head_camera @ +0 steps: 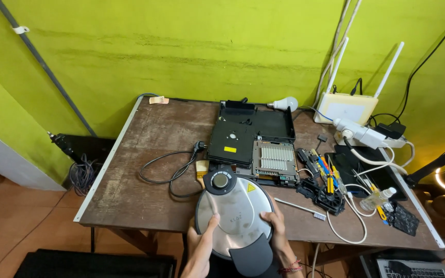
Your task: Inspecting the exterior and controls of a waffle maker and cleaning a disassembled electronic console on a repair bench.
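Counter (pixel 145 170) first: it carries your work, with an opened black box (pixel 251 139) and its grey finned metal block (pixel 276 157) toward the back. At the near edge you hold a round silver appliance (pixel 235 211), black knob (pixel 220 180) away from you, black handle toward you. Your left hand (pixel 202 242) lies on the lid, fingers (pixel 213 221) spread flat; your right hand (pixel 279 221) cups the rim, fingers curled against it. You seem to be steadying it for inspection; any turning calls for a firm two-handed hold. Beside it lies a white brush (pixel 299 207).
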